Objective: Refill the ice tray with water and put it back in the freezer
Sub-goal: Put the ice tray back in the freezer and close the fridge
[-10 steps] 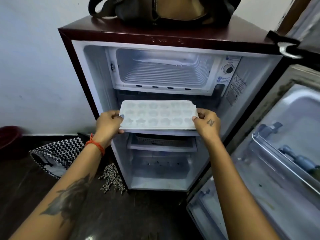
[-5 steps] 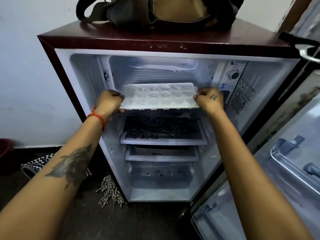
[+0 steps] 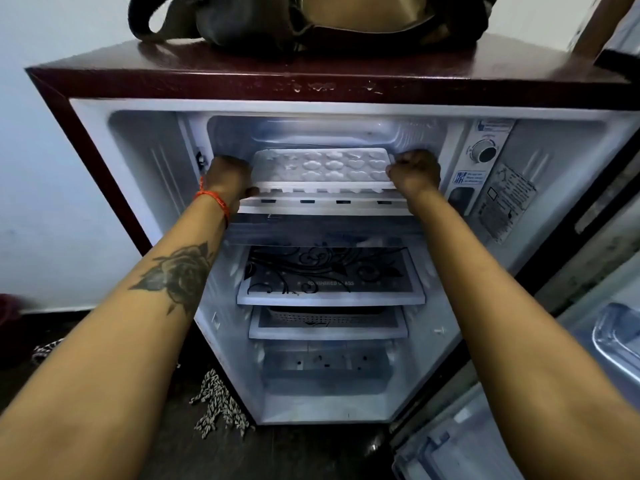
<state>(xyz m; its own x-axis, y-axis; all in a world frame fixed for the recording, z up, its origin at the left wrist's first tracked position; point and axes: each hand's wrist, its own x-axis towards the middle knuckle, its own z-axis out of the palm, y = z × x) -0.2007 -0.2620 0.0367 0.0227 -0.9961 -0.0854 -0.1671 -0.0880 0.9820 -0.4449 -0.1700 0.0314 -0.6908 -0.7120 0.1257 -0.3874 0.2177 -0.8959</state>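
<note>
Both forearms are bare, no sleeves reaching into view. The left hand [image 3: 227, 176] has a thin orange-red thread bracelet [image 3: 213, 199] tied round its wrist, with a short loose end sticking up beside the knot. A dark rose tattoo [image 3: 180, 271] with pointed leaves marks the left forearm. The right hand [image 3: 414, 171] shows no rings or bands
</note>
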